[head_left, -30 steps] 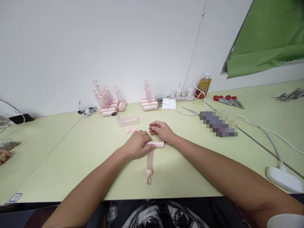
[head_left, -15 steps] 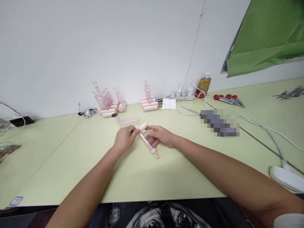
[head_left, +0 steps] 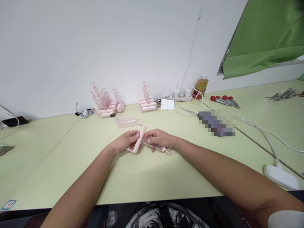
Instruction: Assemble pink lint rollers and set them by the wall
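Over the middle of the table I hold a pink lint roller with no roll visible in its frame. My left hand is closed, thumb and fingers pinching the pink roller frame. My right hand is wrapped round the clear tube handle, whose pink loop points to the right. The handle's far end meets the frame; whether they are joined I cannot tell. Just beyond my left hand lie a whitish roll with a brown core and a translucent cover.
Against the wall stand several pink lint rollers and another group. To their right are a white paper, a power strip and a bottle. Red-handled tools, a blurred-out object and a white charger lie rightward.
The frame has turned so its long bar now shows and slants upright between my hands. My right hand has closed round the handle, which has swung rightward. The view has shifted slightly.
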`<state>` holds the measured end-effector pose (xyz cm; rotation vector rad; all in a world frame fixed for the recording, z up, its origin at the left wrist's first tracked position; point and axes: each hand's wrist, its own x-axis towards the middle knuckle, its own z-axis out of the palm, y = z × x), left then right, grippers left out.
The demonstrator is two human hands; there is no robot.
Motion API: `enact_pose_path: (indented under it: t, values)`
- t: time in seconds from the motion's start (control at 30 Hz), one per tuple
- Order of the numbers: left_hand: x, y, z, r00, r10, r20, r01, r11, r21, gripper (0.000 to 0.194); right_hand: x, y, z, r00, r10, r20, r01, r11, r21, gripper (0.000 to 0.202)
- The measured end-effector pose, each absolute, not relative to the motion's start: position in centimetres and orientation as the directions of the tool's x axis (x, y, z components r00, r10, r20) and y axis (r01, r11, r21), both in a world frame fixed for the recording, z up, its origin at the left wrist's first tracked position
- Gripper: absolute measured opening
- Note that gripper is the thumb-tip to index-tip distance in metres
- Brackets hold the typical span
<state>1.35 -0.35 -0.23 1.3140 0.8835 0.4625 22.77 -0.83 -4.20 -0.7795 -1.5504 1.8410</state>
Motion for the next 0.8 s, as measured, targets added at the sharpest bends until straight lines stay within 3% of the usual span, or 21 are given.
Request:
enact_pose_path:
  t: [0.17, 0.37, 0.5, 0.7, 0.8]
  values:
    - [1.3, -0.2, -0.9, 0.682, 0.68, -0.268, 0.076, 0.298, 0.952, 0.042, 23.1, -0.7, -4.3, -0.612, 0.79, -0.006, -0.122, -0.102, -0.987, 0.034]
    - [1.6, -0.3, -1.1, 0.693, 0.682, -0.234, 0.059, 0.27, 0.961, 0.036, 23.4, -1.1, -3.7, -0.64, 0.765, -0.075, 0.085, -0.027, -0.996, 0.043]
    - [1.9, -0.5, -0.9, 0.677, 0.697, -0.237, 0.086, 0.245, 0.966, 0.037, 23.5, -1.3, -3.4, -0.631, 0.764, -0.133, 0.225, 0.016, -0.974, 0.038]
    - [2.0, 0.1, -0.6, 0.511, 0.834, -0.209, 0.043, 0.218, 0.975, 0.036, 23.4, -1.6, -3.3, -0.574, 0.796, -0.192, 0.35, 0.027, -0.936, 0.036]
    - [0.8, 1.0, -0.5, 0.334, 0.94, -0.075, 0.021, 0.072, 0.997, 0.038, 23.1, -1.6, -3.3, -0.539, 0.826, -0.167, 0.283, -0.01, -0.959, 0.032]
